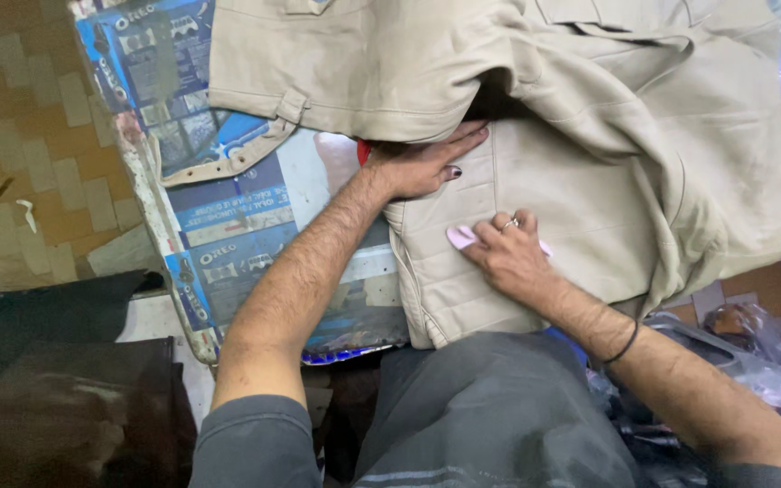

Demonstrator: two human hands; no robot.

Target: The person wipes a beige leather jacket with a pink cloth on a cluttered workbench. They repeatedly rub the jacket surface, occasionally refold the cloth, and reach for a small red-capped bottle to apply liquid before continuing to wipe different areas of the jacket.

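A beige leather jacket [625, 136] lies spread over a worktable covered with blue printed sheeting [228, 226]. My left hand [427, 163] lies flat, fingers stretched out, pressing the jacket near a dark fold at its middle. My right hand [508, 253], with a ring on one finger and a black band at the wrist, rests on a ribbed panel of the jacket and holds a small flat pink piece [461, 237] against the leather.
A tiled floor [29, 136] shows at the left. Dark leather pieces [56, 398] lie at the lower left. Plastic bags and clutter [752, 352] sit at the lower right. My grey clothing [490, 416] fills the bottom middle.
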